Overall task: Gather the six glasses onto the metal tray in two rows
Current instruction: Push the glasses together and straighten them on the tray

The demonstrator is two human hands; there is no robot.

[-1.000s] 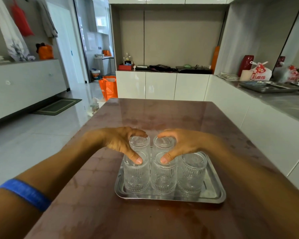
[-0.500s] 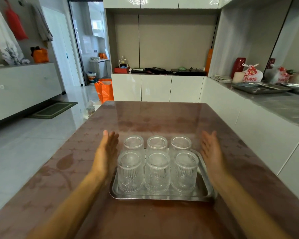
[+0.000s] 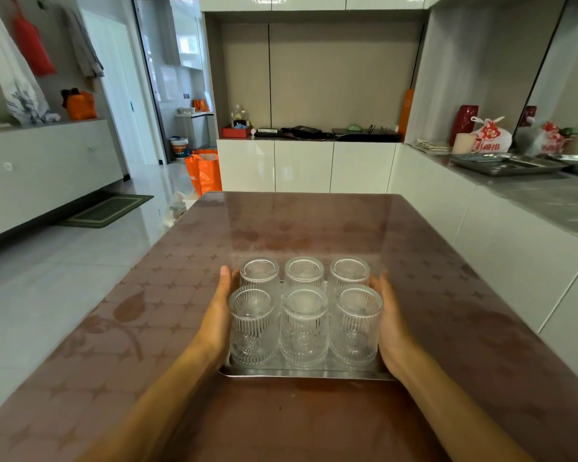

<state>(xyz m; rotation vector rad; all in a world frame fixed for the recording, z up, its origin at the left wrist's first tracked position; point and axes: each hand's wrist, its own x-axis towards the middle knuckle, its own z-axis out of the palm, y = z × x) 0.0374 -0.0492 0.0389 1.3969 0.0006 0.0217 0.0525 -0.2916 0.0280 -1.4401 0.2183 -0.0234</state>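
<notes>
Six clear ribbed glasses stand on the metal tray (image 3: 307,373) in two rows of three. The back row starts at the left with a glass (image 3: 260,273), and the front row has a middle glass (image 3: 303,328). My left hand (image 3: 216,318) lies flat against the left side of the group, fingers straight and together. Flat against the right side is my right hand (image 3: 392,325). Both palms touch the outer glasses and hide the tray's side edges. Neither hand curls around anything.
The tray sits near the front of a long brown table (image 3: 314,228). A white counter (image 3: 514,248) runs along the right, bearing another metal tray (image 3: 508,164) and bags. An orange bag (image 3: 203,171) stands on the floor beyond the table's far left corner.
A second ago my hands rested on top of the back glasses. They then spread wide apart, and now they have closed in flat against both sides of the glasses.
</notes>
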